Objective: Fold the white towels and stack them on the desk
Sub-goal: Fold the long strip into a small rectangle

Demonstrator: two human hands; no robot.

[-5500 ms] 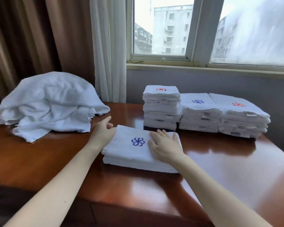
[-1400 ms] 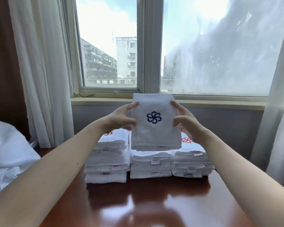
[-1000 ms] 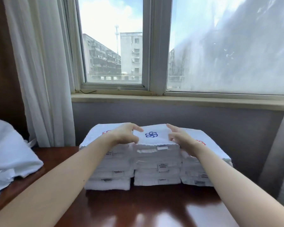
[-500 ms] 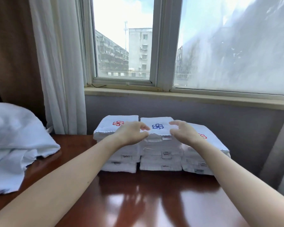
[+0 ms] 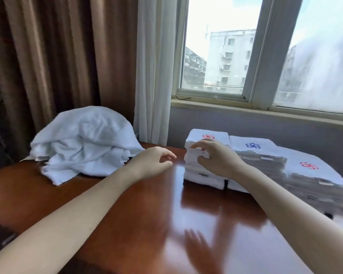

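Observation:
Three stacks of folded white towels stand at the desk's back right: a left stack (image 5: pixel 198 176) topped by a red logo, a middle stack (image 5: pixel 252 146) topped by a blue-logo towel, and a right stack (image 5: pixel 309 175) with a red logo. A loose pile of unfolded white towels (image 5: pixel 83 139) lies at the back left. My left hand (image 5: pixel 154 161) hovers over the desk between pile and stacks, fingers loosely curled, holding nothing. In front of the left stack, my right hand (image 5: pixel 216 157) has its fingers loosely curled at the stack's front edge and holds nothing.
The glossy brown desk (image 5: pixel 147 204) stretches toward me. Behind it are brown drapes (image 5: pixel 57 56), a white sheer curtain (image 5: pixel 152 66) and a window sill (image 5: pixel 246 107). The right stack sits close to the desk's right edge.
Both hands have let go of the blue-logo towel, which now lies on top of the middle stack. They have moved left and back toward me, and the view has swung left to the unfolded pile.

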